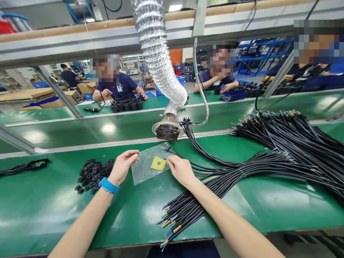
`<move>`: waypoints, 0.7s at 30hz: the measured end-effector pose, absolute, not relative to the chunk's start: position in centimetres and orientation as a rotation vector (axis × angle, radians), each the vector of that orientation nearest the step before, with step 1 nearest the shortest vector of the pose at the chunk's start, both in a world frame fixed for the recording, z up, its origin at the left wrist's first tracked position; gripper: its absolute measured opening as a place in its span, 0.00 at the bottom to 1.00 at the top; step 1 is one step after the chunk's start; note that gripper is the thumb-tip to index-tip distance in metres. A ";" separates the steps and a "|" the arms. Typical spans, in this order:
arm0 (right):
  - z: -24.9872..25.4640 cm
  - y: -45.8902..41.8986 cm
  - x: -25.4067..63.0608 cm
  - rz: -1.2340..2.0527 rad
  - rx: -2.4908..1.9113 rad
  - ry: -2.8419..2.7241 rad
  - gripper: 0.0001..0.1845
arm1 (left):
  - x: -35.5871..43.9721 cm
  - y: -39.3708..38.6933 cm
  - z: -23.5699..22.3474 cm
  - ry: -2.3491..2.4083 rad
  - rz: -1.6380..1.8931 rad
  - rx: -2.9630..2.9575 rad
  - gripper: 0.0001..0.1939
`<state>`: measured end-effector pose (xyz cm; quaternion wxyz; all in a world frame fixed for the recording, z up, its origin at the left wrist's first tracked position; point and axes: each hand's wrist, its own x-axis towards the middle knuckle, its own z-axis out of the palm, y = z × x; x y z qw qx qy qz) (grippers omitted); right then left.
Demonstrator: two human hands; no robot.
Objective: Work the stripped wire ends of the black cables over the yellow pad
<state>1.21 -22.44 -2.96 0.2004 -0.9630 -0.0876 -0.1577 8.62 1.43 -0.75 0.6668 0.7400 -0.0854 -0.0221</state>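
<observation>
My left hand [124, 167], with a blue band at its wrist, pinches a small black piece [138, 154] that the fingertips mostly hide. Thumb and fingers of my right hand [180, 170] are closed around what looks like a black cable, its dark tip just showing. Between both hands a clear plastic sheet [143, 171] lies on the green bench, and on it sits a yellow square [158, 163] with a hole. Stripped colored wire ends [166, 146] of a black cable reach over the sheet's far edge. Left of my left hand is a pile of black plastic parts [94, 175].
Bundles of black cables [231, 175] cover the bench's right side, with a large stack [290, 132] behind. A fume extraction hood [168, 129] on a silver duct [154, 43] hangs ahead. More dark cables [24, 167] lie at far left. Several people sit across the bench.
</observation>
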 end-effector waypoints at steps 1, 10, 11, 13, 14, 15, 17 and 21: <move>-3.0 -22.6 1.2 -0.487 -2.591 -0.214 0.13 | 8.6 0.6 -0.4 -0.192 -0.117 1.611 0.22; -3.1 -23.0 1.3 -0.581 -2.265 -0.032 0.15 | 8.9 -6.9 0.2 -0.364 -0.276 1.511 0.22; -3.1 -23.1 1.4 -0.590 -2.245 -0.024 0.16 | 9.1 -7.3 0.1 -0.371 -0.275 1.484 0.23; -3.2 -23.2 1.5 -0.627 -2.181 -0.027 0.16 | 9.5 -7.8 0.1 -0.374 -0.262 1.454 0.25; -3.2 -23.2 1.6 -0.648 -2.146 -0.035 0.16 | 9.8 -8.0 0.0 -0.377 -0.252 1.459 0.25; -3.3 -23.3 1.7 -0.664 -2.115 -0.043 0.16 | 10.0 -8.0 0.0 -0.384 -0.245 1.474 0.23; -3.4 -23.4 1.8 -0.672 -2.080 -0.051 0.17 | 10.4 -8.0 0.0 -0.409 -0.238 1.509 0.19; -3.6 -23.4 1.9 -0.624 -2.079 -0.029 0.19 | 10.9 -8.0 -0.1 -0.497 -0.258 1.523 0.17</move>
